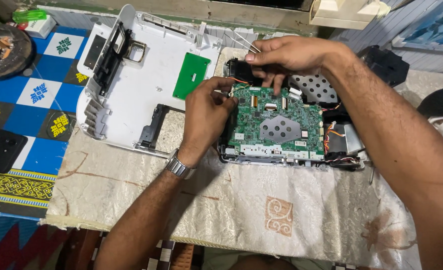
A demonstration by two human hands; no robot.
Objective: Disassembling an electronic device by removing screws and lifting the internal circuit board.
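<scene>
Device opened: white top cover [131, 85] lies off to the left on the table [241, 210], inner side up, small green board still fixed in it. Base chassis [286, 159] still holds the green main circuit board [276, 120], wires and fan attached. Left hand [206, 112] pinches a connector at the board's upper-left corner; right hand [291, 55] grips two thin white rods, fingertips touching the board's top edge. Board not lifted out yet.

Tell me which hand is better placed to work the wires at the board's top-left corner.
Left. The left hand already has its fingers at the top-left corner of the green circuit board, beside the red wires. The right hand is above, on the black part.
</scene>
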